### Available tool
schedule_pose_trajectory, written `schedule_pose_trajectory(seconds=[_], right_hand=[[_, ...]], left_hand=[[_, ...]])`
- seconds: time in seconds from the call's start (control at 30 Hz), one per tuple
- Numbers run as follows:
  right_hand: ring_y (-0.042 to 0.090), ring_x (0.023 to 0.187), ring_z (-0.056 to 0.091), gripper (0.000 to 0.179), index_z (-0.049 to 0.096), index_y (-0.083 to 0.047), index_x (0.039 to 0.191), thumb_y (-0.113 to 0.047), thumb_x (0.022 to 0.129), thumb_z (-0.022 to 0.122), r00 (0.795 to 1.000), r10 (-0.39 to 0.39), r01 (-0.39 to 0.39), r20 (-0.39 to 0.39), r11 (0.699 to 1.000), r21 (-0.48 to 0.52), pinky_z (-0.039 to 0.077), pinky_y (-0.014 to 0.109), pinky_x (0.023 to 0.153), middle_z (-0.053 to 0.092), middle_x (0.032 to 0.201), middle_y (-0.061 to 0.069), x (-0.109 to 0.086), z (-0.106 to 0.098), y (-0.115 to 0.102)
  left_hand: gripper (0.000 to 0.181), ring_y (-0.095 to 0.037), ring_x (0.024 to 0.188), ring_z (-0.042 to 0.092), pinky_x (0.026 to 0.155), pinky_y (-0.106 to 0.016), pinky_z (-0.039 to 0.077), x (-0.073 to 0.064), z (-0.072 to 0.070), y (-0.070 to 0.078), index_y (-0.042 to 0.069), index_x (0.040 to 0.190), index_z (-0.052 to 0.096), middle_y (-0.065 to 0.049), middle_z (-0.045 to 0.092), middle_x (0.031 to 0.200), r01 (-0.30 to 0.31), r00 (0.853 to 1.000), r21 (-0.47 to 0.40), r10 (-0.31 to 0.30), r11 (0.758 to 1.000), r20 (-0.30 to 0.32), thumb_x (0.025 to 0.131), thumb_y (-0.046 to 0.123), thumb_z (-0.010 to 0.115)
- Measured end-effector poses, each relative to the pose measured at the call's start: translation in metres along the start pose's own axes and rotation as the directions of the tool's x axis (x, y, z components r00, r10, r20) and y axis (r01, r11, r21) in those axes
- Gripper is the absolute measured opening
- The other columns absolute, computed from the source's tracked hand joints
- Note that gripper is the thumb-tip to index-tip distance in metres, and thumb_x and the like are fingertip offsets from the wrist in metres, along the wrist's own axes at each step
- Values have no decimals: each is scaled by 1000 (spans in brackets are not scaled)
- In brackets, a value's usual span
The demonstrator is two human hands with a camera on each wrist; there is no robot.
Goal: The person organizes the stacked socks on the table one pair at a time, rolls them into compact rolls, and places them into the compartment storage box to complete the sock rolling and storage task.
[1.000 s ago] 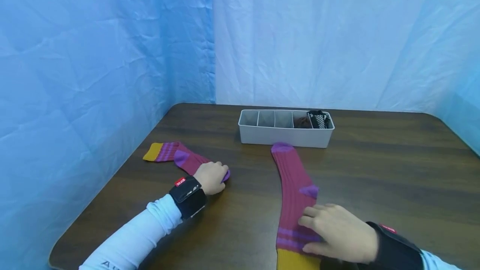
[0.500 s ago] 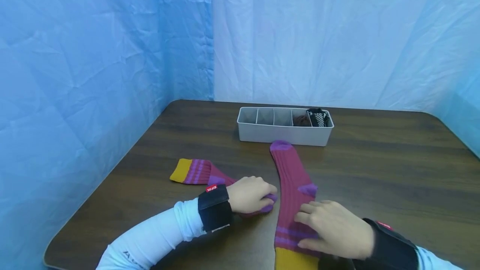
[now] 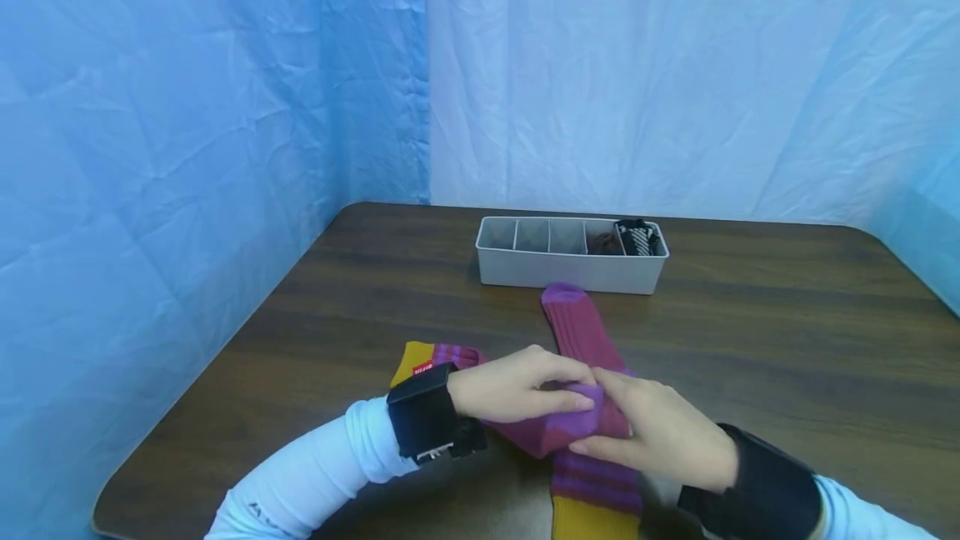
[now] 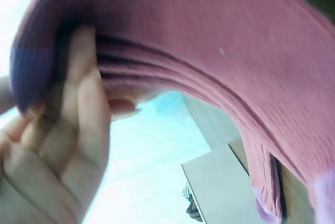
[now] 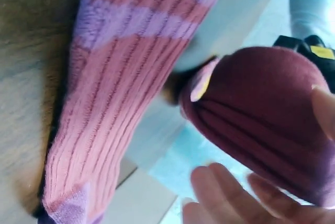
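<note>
In the head view, one maroon sock (image 3: 592, 340) with purple heel and toe and a yellow cuff lies lengthwise on the table. A matching second sock (image 3: 551, 432) is raised over it, bent crosswise, its yellow cuff trailing left. My left hand (image 3: 517, 386) pinches this second sock near its purple end; the left wrist view shows fingers (image 4: 86, 98) tucked against the folded knit. My right hand (image 3: 656, 432) meets it from the right, thumb and fingers on either side of the same end. In the right wrist view, the right thumb (image 5: 325, 111) lies against the raised sock.
A grey divided box (image 3: 566, 272) stands behind the lying sock. Its right compartments hold a brown bundle (image 3: 606, 243) and a black-and-white patterned bundle (image 3: 637, 238). Blue sheeting (image 3: 225, 107) hangs along the left and back of the dark wooden table (image 3: 787, 340).
My left hand has brought the second sock from the left across to the lying sock and raised its toe end. My right hand has shifted from the lying sock to the raised one.
</note>
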State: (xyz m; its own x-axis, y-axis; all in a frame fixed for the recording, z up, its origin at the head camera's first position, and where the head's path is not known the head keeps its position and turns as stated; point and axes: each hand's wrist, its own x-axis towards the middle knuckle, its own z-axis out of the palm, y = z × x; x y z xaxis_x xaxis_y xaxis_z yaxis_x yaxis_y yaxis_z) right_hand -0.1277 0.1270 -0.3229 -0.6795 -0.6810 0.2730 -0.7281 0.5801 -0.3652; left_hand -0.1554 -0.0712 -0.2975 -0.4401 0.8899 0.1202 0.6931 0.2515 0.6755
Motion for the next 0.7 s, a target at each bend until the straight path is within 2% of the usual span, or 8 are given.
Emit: schedule_pose_trajectory(seconds=[0.1,0.17,0.27,0.33,0.4,0.47,0.6,0.7], right_hand=[[2,87,57,40,53,-16,106,-41,75,60,998,-49,51,-48,997,61,48,25,71,59,99,-10,2,-2,0],[0,82,55,27,56,-18,99,-30,76,62,994,-78,86,-81,992,97,48,22,69,60,93,-11,3,-4,1],[1,82,57,21,58,-15,99,-16,78,61,990,-76,100,-117,971,217,47,21,69,62,92,-7,5,-11,2],[2,82,57,21,58,-13,100,-11,80,58,988,-54,97,-143,943,318,47,22,68,63,91,-3,6,-17,2],[4,85,59,23,58,-11,104,-9,82,55,986,-6,74,-169,914,399,48,24,69,64,94,1,7,-23,1],[4,88,59,24,57,-11,106,-8,82,54,976,40,54,-213,907,417,49,25,70,64,96,2,8,-28,0],[2,84,59,25,58,-7,104,-5,80,57,947,93,22,-308,936,351,49,22,67,64,94,5,10,-37,0],[1,79,59,24,59,-6,102,-5,78,59,922,121,-7,-368,955,297,48,20,63,65,91,5,12,-43,4]], left_hand=[[18,5,81,53,76,-15,44,0,-1,-3,5,103,52,-5,61,93,-59,998,-56,59,997,7,87,12,47],[20,3,81,53,74,-17,46,-1,-3,-6,6,103,52,-5,60,93,-76,997,-98,76,992,-7,85,14,51],[36,0,89,51,77,-20,46,-4,-9,-13,9,110,46,-2,57,102,-83,997,-130,83,988,-10,79,17,60],[48,-1,97,50,82,-21,44,-7,-13,-21,11,117,41,-1,54,110,-75,997,-137,78,988,20,75,18,65],[51,0,97,50,84,-20,42,-9,-15,-31,12,117,41,1,54,110,-55,997,-85,59,995,49,73,19,67],[44,1,90,51,82,-18,41,-11,-15,-41,12,113,47,2,57,103,-9,997,-17,10,1000,70,73,19,66],[29,-3,78,53,76,-15,42,-15,-11,-54,11,100,56,2,60,88,97,992,78,-103,992,73,74,21,66],[31,-6,79,55,76,-15,43,-16,-13,-58,11,100,57,3,61,88,128,989,97,-135,987,64,73,22,67]])
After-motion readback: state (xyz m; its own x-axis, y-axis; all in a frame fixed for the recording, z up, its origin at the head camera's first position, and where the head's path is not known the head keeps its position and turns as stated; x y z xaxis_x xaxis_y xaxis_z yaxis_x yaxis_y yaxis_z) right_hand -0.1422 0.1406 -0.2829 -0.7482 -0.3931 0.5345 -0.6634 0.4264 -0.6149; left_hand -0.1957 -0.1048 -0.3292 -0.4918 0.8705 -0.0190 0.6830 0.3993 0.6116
